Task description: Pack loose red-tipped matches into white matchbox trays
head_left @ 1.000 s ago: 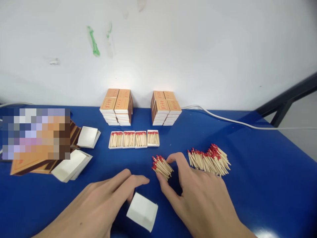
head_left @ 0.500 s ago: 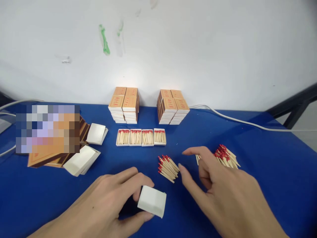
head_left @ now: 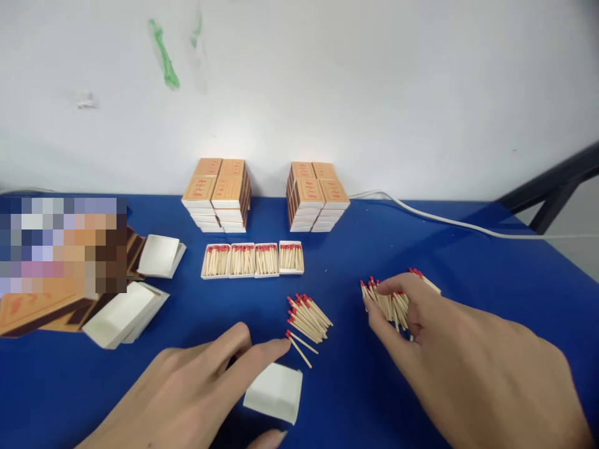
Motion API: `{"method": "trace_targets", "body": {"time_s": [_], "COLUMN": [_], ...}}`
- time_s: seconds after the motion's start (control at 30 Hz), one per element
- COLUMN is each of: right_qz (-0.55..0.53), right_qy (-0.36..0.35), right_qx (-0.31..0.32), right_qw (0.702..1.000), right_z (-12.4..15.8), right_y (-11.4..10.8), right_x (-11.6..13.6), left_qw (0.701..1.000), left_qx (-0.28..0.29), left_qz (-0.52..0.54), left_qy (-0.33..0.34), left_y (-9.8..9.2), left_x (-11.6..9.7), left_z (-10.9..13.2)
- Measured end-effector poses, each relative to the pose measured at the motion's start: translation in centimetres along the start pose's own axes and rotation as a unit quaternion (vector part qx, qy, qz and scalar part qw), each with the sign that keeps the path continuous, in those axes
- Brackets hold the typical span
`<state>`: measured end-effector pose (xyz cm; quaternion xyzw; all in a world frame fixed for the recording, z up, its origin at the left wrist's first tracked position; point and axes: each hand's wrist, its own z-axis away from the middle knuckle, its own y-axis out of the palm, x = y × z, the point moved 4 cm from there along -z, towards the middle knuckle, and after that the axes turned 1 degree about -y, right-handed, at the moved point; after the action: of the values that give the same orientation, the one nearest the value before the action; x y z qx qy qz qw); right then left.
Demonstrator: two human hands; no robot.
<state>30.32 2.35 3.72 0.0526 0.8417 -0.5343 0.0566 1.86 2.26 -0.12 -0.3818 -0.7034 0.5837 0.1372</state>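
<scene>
My left hand (head_left: 201, 374) is open, its index finger stretched out over two loose matches (head_left: 302, 349) and its thumb apart below. Between that thumb and finger, a white matchbox tray (head_left: 274, 393) rests on the blue table, its inside mostly hard to make out. Just beyond the fingertip lies a small heap of red-tipped matches (head_left: 309, 318). On the right, my right hand (head_left: 458, 343) reaches over a larger match pile (head_left: 397, 305), with thumb and index finger closed on matches at its left edge. The hand covers part of this pile.
Several filled matchbox trays (head_left: 253, 260) stand in a row. Behind them are two stacks of orange matchboxes, left (head_left: 218, 193) and right (head_left: 316, 196). Further white trays (head_left: 121, 315) and matchbox sleeves (head_left: 42, 312) lie at left. A white cable (head_left: 444, 223) runs along the back.
My right hand has moved right, from beside the small heap to the larger pile, and its fingers have closed. My left hand has let go of the tray and stretched its index finger towards the matches.
</scene>
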Motion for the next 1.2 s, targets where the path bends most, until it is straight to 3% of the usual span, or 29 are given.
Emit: {"method": "trace_targets", "body": {"time_s": [0.3,0.67,0.9,1.07,1.2], "right_qz": [-0.039,-0.05,-0.103,-0.298,-0.378], "right_qy": [-0.039,-0.052,-0.016,0.025,0.055], "right_qx": [0.031,0.022,0.013,0.09,0.129], "right_qw": [0.998,0.997,0.994,0.95,0.915], "right_z": [-0.3,-0.2,-0.5,-1.1,-1.3], "right_y": [0.7,0.9,0.5,0.7,1.2], "right_x": [0.4,0.7,0.7,1.1,1.8], "left_qw": [0.998,0.995,0.992,0.993,0.993], "left_qx": [0.018,-0.014,-0.013,-0.013,-0.022], "left_qz": [-0.008,-0.092,-0.102,-0.095,-0.092], "left_qy": [0.054,0.039,0.068,0.071,0.063], "left_y": [0.0,1.0,-0.4,-0.8,-0.6], "left_x": [-0.4,-0.5,-1.6,-1.9,-1.9], "left_z": [-0.9,0.3,-1.4,-2.5,-2.4]}}
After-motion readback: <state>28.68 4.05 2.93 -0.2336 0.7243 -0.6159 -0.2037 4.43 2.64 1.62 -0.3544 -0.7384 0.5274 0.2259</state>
